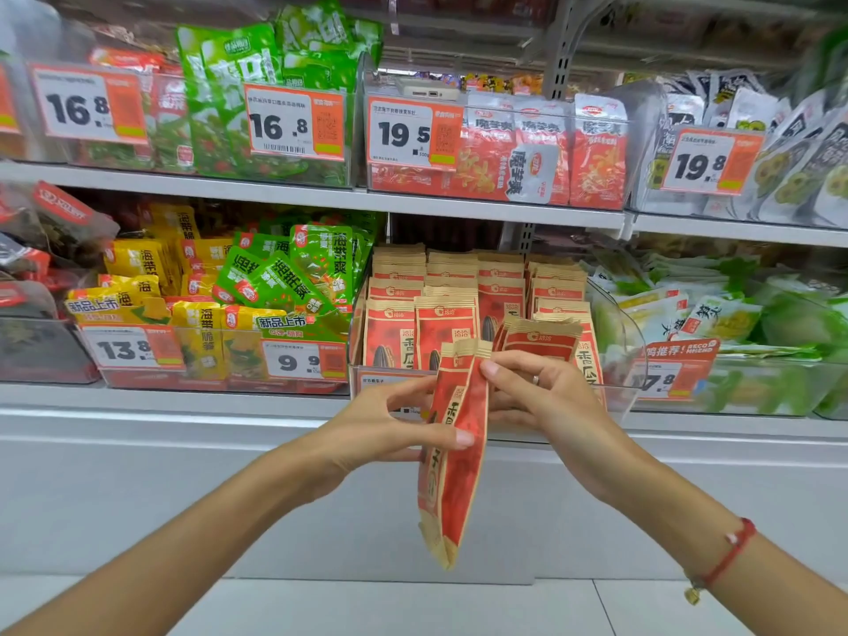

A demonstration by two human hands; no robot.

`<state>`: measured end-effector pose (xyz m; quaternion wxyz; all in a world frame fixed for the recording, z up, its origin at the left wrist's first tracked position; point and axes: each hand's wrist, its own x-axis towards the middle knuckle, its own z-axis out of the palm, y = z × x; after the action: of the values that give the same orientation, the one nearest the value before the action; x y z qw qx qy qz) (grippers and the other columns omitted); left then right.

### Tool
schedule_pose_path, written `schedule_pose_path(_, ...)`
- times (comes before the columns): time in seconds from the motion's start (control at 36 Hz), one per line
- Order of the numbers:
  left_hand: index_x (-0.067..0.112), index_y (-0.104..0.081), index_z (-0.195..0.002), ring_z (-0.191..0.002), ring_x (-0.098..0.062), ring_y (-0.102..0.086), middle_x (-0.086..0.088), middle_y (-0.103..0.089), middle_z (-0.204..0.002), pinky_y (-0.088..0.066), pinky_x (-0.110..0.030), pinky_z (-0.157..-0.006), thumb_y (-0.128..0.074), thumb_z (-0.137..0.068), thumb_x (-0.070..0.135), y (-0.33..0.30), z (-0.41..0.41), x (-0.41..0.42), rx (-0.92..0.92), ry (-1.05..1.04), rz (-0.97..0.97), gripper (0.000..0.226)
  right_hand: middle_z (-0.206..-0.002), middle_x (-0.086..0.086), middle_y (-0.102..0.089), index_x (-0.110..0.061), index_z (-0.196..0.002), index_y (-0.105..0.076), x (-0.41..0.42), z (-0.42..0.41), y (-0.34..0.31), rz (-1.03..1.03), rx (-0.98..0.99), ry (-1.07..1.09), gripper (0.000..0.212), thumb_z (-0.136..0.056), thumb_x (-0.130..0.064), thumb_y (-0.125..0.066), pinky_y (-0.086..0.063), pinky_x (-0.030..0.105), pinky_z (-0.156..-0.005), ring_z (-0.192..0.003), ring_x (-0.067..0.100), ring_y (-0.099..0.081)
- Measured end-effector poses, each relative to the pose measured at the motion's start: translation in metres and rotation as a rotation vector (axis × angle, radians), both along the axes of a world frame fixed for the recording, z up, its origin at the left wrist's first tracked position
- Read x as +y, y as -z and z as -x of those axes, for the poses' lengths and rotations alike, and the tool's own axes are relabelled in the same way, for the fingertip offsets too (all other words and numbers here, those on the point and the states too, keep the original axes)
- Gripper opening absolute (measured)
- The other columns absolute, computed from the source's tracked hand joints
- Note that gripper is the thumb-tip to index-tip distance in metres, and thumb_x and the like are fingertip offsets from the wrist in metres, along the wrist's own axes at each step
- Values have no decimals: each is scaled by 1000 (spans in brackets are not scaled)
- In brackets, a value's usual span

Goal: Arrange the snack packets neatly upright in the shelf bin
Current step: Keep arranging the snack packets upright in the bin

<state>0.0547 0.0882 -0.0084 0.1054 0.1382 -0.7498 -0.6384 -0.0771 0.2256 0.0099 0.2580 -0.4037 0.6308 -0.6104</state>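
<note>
Here, 1 red and kraft-brown snack packet (454, 456) hangs edge-on in front of the lower shelf, its sealed top up near the hands and its bottom corner pointing down toward 6 o'clock. The left hand (390, 429) pinches the packet's middle from the 9 o'clock side, thumb across the front and fingers curled behind. The right hand (546, 397), wearing a ring, grips the top part from the 3 o'clock side, fingertips curled onto the upper edge. A red string bracelet (734, 550) circles the right wrist. Just behind the hands, toward 12 o'clock, stands the clear shelf bin (615, 401), holding rows of matching packets (440, 305) standing upright; 1 packet (541, 335) at the front right leans above the right hand. At 9 o'clock from the bin lie jumbled yellow and green packets (257, 286) with price tags reading 13.8 and 9.9. At 3 o'clock sits a bin of pale green packets (716, 309). On the upper shelf, toward 12 o'clock, red packets (541, 158) stand behind a 19.5 price tag (413, 135).
</note>
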Motion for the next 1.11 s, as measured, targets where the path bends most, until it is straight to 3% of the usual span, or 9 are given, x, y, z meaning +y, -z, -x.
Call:
schedule_pose_path(0.14, 37, -68, -100, -92, -2, -69, 13, -71, -104, -57, -27, -81, -91, -49, 41, 1, 8, 4, 189, -376, -103, 56, -86, -7, -75, -23, -104, -70, -2, -1, 3, -21, 89, 7, 19, -90, -29, -59, -57, 23, -78, -80, 8, -70)
schedule_pose_path(0.28, 20, -59, -121, -76, 19, -61, 15, -69, -99, -45, -1, -56, -83, -69, 29, -7, 10, 6, 381, -671, -37, 59, -113, -23, -64, -42, -125, -53, -5, -11, 15, -168, 419, -12, 55, -73, -57, -64, -48, 18, -88, -103, -7, -59)
schedule_pose_path(0.36, 20, -60, -119, -75, 19, -61, 16, -68, -93, -43, 0, -53, -83, -69, 28, -6, 12, 8, 376, -670, -43, 55, -112, -22, -63, -38, -126, -52, -7, -13, 18, -105, 573, 61, 50, -80, -43, -70, -49, 19, -90, -101, -6, -58)
schedule_pose_path(0.53, 29, -63, -104, -72, 15, -63, 19, -72, -84, -47, -7, -55, -84, -64, 35, -5, 12, 7, 298, -624, -86, 45, -91, -15, -71, -28, -116, -65, -5, -2, 16, -25, 557, 127, 31, -89, -14, -65, -55, 20, -79, -87, 1, -66)
schedule_pose_path(0.72, 26, -59, -109, -70, 12, -64, 28, -69, -75, -47, -6, -55, -85, -63, 32, -9, 11, 15, 349, -624, -98, 53, -99, -27, -64, -38, -120, -59, -5, -10, 15, 22, 533, 121, 41, -82, -31, -72, -52, 16, -80, -95, -3, -62)
schedule_pose_path(0.86, 32, -58, -104, -81, 5, -68, 20, -71, -86, -52, -24, -82, -79, -41, 54, -8, 12, 16, 302, -595, -124, 69, -96, -25, -64, -32, -124, -59, -6, -8, 14, 34, 665, 198, 50, -79, -23, -77, -55, 22, -76, -87, -1, -63)
schedule_pose_path(1.0, 36, -51, -114, -110, -3, -60, 13, -63, -117, -49, -22, -87, -67, -63, 58, -4, 10, 12, 291, -537, -116, 57, -104, -19, -66, -39, -126, -54, -5, 6, 12, 14, 530, 182, 46, -85, -24, -70, -56, 23, -83, -96, -3, -63)
schedule_pose_path(1.06, 29, -54, -119, -105, -6, -65, 7, -66, -118, -54, -25, -86, -66, -73, 52, -3, 9, 9, 267, -500, -150, 52, -108, -14, -67, -38, -123, -56, -4, 10, 11, 19, 466, 168, 42, -87, -21, -68, -55, 25, -87, -100, -3, -63)
schedule_pose_path(1.11, 22, -60, -118, -95, -6, -69, 3, -70, -110, -56, -18, -69, -63, -88, 32, -3, 8, 9, 274, -455, -178, 32, -110, -11, -69, -33, -121, -59, -5, 12, 11, 33, 409, 166, 36, -88, -19, -66, -55, 30, -91, -102, -2, -63)
